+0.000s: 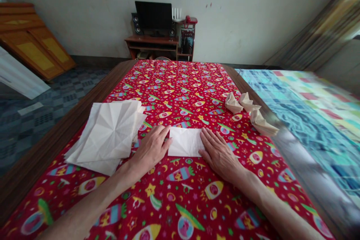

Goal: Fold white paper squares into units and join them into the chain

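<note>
Left hand [154,142]: rests palm down, part open, fingers loosely bent, with thumb and forefinger at the short left edge of a folded white paper rectangle [184,142]. Right hand [217,152]: lies flat and open, fingers stretched out side by side, touching and covering the opposite end. Between the two, straight ahead: thin, matte paper, marked by faint slanting creases, lying flat with its long axis running left to right across the table and its short ends toward the hands.

Just beyond the left wrist: a loose stack of square paper sheets [114,129], corners uneven, with fold lines on the top sheet radiating from the middle like a star. Well to the right, near the table's edge: three folded paper shapes [233,104], cream-toned, ridged and pointed, grouped close together.

Underneath: a red tablecloth [197,189] printed with rockets, stars and moons, spread over a dark wooden table [84,108]. Alongside at right: a rumpled sheet [292,99] in blue with pink and pale patches. Against the far wall: a small desk [157,39] bearing a dark monitor [154,17], with a red telephone [191,19] nearby. At far left: a wooden cabinet [39,45] with yellowish panels.
</note>
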Motion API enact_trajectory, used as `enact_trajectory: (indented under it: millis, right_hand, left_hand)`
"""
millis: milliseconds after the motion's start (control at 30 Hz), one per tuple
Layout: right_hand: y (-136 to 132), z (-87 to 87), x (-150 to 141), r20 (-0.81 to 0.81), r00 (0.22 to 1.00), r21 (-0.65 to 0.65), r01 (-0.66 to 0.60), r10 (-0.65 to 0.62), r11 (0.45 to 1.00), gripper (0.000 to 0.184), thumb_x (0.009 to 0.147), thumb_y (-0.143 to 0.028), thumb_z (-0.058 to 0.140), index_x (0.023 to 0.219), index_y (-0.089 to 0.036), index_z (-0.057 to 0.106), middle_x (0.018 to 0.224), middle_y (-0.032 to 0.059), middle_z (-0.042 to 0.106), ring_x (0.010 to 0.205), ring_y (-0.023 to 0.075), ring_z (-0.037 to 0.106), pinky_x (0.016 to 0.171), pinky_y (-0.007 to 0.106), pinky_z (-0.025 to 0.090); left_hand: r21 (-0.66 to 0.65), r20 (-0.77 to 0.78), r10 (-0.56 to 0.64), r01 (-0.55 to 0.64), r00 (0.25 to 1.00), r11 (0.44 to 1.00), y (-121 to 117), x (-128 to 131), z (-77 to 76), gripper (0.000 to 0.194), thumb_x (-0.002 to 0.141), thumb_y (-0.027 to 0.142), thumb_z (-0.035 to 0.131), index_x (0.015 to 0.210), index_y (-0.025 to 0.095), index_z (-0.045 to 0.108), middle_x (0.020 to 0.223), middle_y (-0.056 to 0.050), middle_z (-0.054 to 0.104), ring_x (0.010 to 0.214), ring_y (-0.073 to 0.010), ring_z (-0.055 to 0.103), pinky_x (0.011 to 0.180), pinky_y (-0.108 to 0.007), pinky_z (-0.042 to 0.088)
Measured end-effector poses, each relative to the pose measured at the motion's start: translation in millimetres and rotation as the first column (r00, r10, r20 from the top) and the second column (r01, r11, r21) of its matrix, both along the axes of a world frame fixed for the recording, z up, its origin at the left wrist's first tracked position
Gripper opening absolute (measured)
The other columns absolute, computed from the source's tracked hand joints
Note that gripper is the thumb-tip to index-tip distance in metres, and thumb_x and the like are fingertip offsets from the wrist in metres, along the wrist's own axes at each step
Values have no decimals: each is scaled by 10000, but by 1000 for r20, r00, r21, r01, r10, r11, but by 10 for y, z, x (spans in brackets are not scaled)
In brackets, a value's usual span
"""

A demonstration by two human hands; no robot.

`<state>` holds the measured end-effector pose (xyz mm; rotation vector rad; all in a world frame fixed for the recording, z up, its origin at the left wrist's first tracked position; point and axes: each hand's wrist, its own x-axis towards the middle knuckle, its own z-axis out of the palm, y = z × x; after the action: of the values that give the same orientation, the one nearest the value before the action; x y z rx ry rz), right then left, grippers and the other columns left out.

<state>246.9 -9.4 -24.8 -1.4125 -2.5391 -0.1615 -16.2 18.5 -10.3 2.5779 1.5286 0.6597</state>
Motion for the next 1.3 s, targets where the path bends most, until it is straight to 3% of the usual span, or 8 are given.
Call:
enact_trajectory:
  millis: [200, 500, 633, 967, 1033, 1133, 1200, 1300]
  right_hand:
    - [-12, 24, -8, -5, 1000, -10, 4, -4, 1000, 500, 965, -350, 355, 1392, -93, 406, 1469, 145, 350, 1375, 240, 292, 1113, 461, 292]
    - [-38, 97, -19, -70, 993, 30, -96, 98, 995, 396, 949, -248, 399, 1307, -127, 516, 1425, 116, 434, 1363, 250, 316, 1099, 481, 325]
    - [-41, 126, -29, -98, 976, 45, -193, 196, 980, 361, 940, -183, 407, 1266, -126, 553, 1362, 93, 515, 1336, 240, 367, 1093, 468, 349]
    - [-45, 118, -22, -122, 976, 14, -179, 179, 984, 366, 943, -202, 421, 1280, -131, 544, 1366, 87, 509, 1313, 238, 404, 1082, 462, 371]
    - [-44, 121, -27, -125, 976, 18, -180, 181, 984, 367, 942, -203, 422, 1280, -127, 543, 1362, 86, 513, 1309, 240, 410, 1081, 463, 373]
    - [-41, 125, -33, -134, 974, 22, -182, 183, 983, 365, 941, -202, 422, 1274, -123, 547, 1355, 88, 520, 1306, 240, 413, 1089, 464, 362]
    - [-39, 126, -34, -142, 973, 21, -182, 184, 983, 364, 940, -202, 426, 1273, -122, 549, 1351, 91, 524, 1308, 240, 411, 1096, 465, 351]
    - [-37, 128, -33, -147, 972, 17, -183, 184, 983, 366, 939, -201, 427, 1276, -125, 546, 1344, 95, 530, 1308, 242, 411, 1096, 468, 349]
  left_hand:
    - [-63, 97, 92, -86, 991, 994, 193, 105, -27, 187, 896, 356, 482, 916, 175, 528, 847, -55, 583, 818, -211, 581, 745, -337, 488]
    - [-61, 14, 104, -103, 994, 993, 168, 148, -1, 211, 848, 282, 575, 675, 196, 488, 749, -8, 556, 736, -170, 534, 660, -276, 402]
    - [-36, -50, 140, -141, 989, 989, 150, 164, 17, 204, 850, 308, 597, 702, 197, 509, 763, 1, 565, 749, -170, 538, 642, -277, 377]
    - [-47, -58, 166, -168, 985, 985, 119, 171, 12, 177, 861, 327, 583, 751, 200, 527, 787, -3, 584, 793, -186, 574, 670, -285, 427]
    - [-65, -6, 188, -188, 982, 980, 125, 169, -17, 160, 842, 318, 608, 917, 188, 553, 838, -15, 597, 819, -196, 589, 705, -295, 462]
    - [-21, 68, 212, -211, 975, 977, 148, 165, -60, 603, 804, 311, 659, 1313, 136, 387, 1102, -108, 574, 997, -246, 576, 814, -352, 498]
    - [46, 83, 160, -164, 984, 985, 168, 163, -70, 697, 808, 290, 656, 1397, 145, 312, 1257, -151, 492, 1143, -273, 508, 910, -392, 480]
    - [112, 32, -38, 34, 999, 993, 175, 182, -44, 395, 868, 205, 565, 1261, 213, 521, 1308, -95, 501, 1222, -254, 459, 1013, -418, 422]
